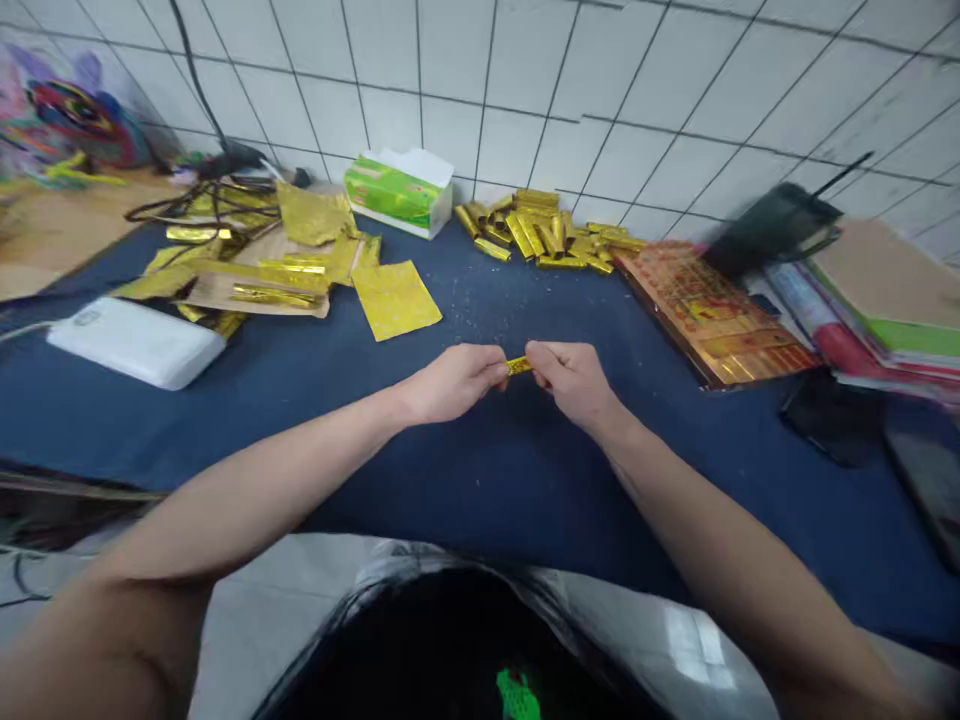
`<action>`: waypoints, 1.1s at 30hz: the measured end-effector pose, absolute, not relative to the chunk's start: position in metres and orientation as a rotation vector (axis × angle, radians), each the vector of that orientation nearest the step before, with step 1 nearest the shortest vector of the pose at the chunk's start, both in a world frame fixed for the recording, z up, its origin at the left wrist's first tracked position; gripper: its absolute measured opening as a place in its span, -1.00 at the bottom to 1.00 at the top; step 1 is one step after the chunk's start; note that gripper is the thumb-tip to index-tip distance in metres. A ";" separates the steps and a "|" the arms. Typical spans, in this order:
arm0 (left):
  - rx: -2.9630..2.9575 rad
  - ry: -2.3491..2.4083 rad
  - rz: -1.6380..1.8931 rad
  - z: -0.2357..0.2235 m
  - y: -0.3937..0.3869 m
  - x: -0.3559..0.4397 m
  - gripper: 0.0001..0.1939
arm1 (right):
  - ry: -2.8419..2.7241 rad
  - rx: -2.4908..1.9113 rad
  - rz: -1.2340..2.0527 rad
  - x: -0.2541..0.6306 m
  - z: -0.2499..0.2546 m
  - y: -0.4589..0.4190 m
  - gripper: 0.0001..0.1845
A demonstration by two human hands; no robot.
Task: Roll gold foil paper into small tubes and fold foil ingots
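Note:
A small rolled strip of gold foil paper (518,366) is pinched between the fingertips of my left hand (454,383) and my right hand (574,383). Both hands hover over the dark blue cloth table cover (315,410), close together at the middle of the view. Beyond them lies a heap of folded gold foil pieces (536,228). Flat gold foil sheets (395,298) and more gold pieces on brown paper (255,285) spread to the far left. Neither hand touches these.
A white flat box (135,342) with a cord lies at left, below black cables (210,200). A green tissue box (397,192) stands against the tiled wall (637,100). At right are a red-and-gold printed packet (709,315), a stack of books (885,310) and a dark phone (832,420).

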State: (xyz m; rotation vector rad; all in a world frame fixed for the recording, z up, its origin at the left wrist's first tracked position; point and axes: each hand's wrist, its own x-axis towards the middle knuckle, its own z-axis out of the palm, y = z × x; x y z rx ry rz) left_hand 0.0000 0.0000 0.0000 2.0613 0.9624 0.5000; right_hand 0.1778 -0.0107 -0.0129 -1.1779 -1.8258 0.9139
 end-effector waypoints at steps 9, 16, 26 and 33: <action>1.933 1.050 0.648 -0.001 0.005 -0.003 -0.75 | -1.572 -1.160 0.935 0.187 -0.019 -0.001 -0.44; 1.584 1.016 0.645 -0.008 0.014 -0.005 -0.65 | -1.670 -1.228 0.698 0.186 -0.016 -0.004 -0.48; 0.970 0.916 0.484 -0.007 0.025 -0.010 -0.48 | -2.225 -1.072 -0.150 0.185 -0.017 -0.011 -0.57; 1.555 1.165 0.826 -0.011 0.020 -0.007 -0.73 | -2.046 -1.298 0.392 0.183 -0.020 -0.008 -0.60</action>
